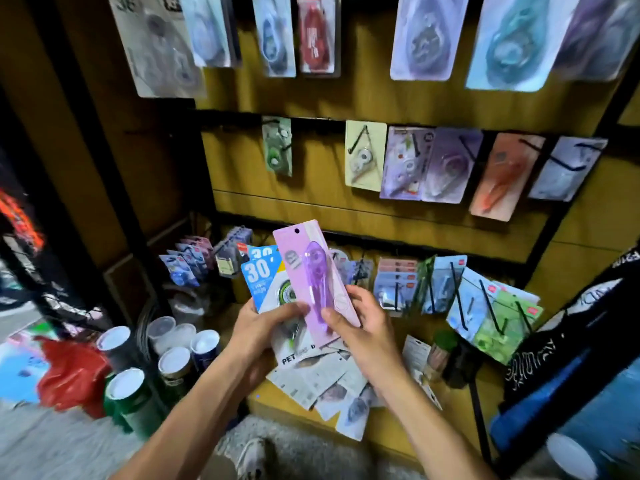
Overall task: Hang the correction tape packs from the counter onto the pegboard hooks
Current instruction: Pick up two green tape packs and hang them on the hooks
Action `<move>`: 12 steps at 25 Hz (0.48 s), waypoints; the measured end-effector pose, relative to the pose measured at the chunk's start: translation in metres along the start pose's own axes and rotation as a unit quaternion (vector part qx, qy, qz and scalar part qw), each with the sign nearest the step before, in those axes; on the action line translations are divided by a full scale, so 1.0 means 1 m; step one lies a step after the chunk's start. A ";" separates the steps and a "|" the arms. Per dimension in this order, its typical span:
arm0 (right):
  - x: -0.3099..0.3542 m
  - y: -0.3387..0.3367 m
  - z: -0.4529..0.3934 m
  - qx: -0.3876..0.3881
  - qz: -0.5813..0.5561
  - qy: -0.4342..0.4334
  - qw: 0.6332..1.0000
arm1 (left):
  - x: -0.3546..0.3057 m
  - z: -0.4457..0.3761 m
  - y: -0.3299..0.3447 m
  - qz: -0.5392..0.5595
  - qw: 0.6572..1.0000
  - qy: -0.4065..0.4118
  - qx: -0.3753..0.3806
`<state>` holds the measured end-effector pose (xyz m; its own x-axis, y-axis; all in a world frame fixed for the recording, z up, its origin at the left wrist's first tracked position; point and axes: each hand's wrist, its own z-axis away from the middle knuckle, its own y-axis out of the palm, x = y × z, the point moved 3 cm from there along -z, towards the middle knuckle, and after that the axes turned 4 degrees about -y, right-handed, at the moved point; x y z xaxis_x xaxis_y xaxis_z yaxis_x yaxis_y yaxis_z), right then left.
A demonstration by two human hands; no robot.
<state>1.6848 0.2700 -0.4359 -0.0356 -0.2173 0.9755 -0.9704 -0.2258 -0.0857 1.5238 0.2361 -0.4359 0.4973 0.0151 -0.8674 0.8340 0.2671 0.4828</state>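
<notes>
A pink correction tape pack (pixel 304 258) with a purple dispenser and a punched hole at its top stands tilted in front of me. My right hand (pixel 360 327) pinches its lower end, thumb on the front. My left hand (pixel 263 327) grips a fan of packs, the front ones blue packs marked 30 (pixel 259 275), and its thumb touches the pink pack's edge. More packs (pixel 332 386) lie spread on the wooden counter (pixel 391 434) below my hands. The pegboard (pixel 318 209) behind carries rows of hooks with hung packs.
Hooks low on the board hold blue, pink and green packs (pixel 491 306). A bare hook (pixel 273 121) juts beside a green pack in the middle row. Lidded cans and tubs (pixel 173 362) and a red bag (pixel 72 372) stand on the floor at left. Dark clothing (pixel 568 341) hangs at right.
</notes>
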 end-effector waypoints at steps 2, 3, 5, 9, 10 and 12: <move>0.020 0.007 -0.017 0.038 -0.073 0.045 0.996 | -0.030 0.000 0.004 0.004 1.000 0.021 0.005; 0.029 0.011 -0.025 0.041 -0.079 0.050 0.995 | -0.044 0.000 0.005 0.007 1.000 0.028 0.005; 0.044 0.019 -0.041 0.023 -0.074 0.050 0.996 | -0.066 -0.003 0.002 0.008 0.999 0.043 -0.001; 0.058 0.038 -0.064 -0.005 0.014 0.030 0.999 | -0.086 -0.012 -0.006 0.005 0.998 0.059 -0.017; 0.059 0.042 -0.068 -0.007 0.042 0.012 0.999 | -0.087 -0.015 -0.009 0.008 0.998 0.060 -0.030; 0.061 0.046 -0.073 -0.010 0.040 -0.032 0.999 | -0.090 -0.024 -0.018 0.018 0.995 0.063 -0.077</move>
<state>1.6202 0.3159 -0.3657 -0.0991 -0.2953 0.9503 -0.9697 -0.1856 -0.1588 1.4579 0.2531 -0.3697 0.4847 0.1446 -0.8627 0.7647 0.4087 0.4982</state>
